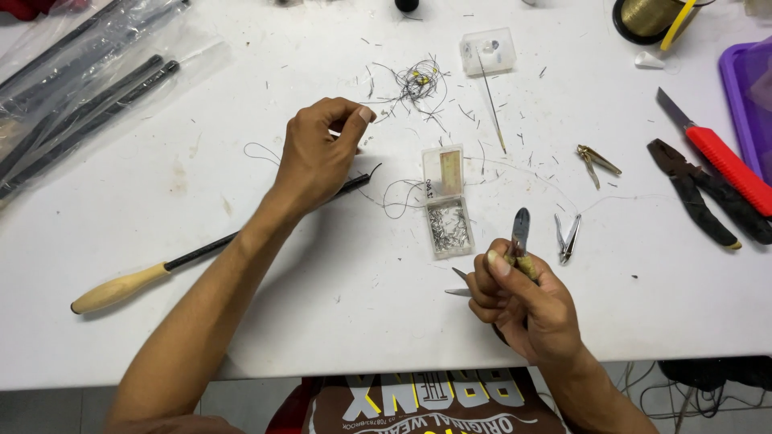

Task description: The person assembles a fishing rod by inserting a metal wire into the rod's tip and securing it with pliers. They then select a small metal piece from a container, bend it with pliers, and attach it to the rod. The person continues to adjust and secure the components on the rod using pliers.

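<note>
My left hand (320,153) rests on the white table (145,201), fingers pinched on the tip of a thin black rod with a pale wooden handle (121,288); a fine dark thread (265,151) loops beside it. My right hand (523,301) grips small cutting pliers (521,229), jaws pointing up, with a metal point sticking out to the left of the fist. Between the hands lies a small open clear box (447,205) holding several tiny metal parts.
A tangle of fine wire (418,80) and snipped bits litter the table's far middle. A long needle (492,104), a clear box (487,50), nail clippers (568,238), black pliers (696,193), a red-handled knife (716,153), a purple tray (752,88) and bagged black rods (72,88) lie around.
</note>
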